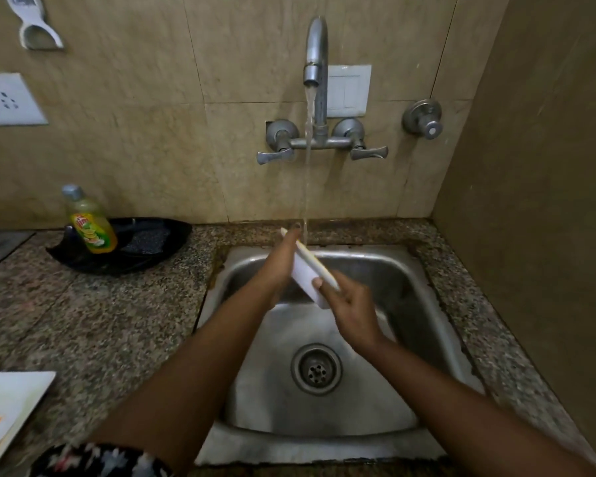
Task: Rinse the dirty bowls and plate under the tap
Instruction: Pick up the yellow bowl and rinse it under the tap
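Observation:
A white square bowl [305, 275] is held on edge over the steel sink [403, 280], tilted with its rim toward the right. My left hand [279, 266] lies flat against its underside, fingers reaching up to its top corner. My right hand [353, 313] grips its lower corner, thumb on the white base. Water runs from the wall tap [315, 60] in a thin stream that falls just behind the bowl's upper edge. A white plate [6, 407] with orange smears lies on the counter at the lower left.
A yellow dish soap bottle [92, 225] stands in a black tray [152, 249] with a scrubber on the granite counter left of the sink. The drain [316, 369] sits in the sink's middle. A wall stands close on the right. Tap handles [276, 154] project from the tiles.

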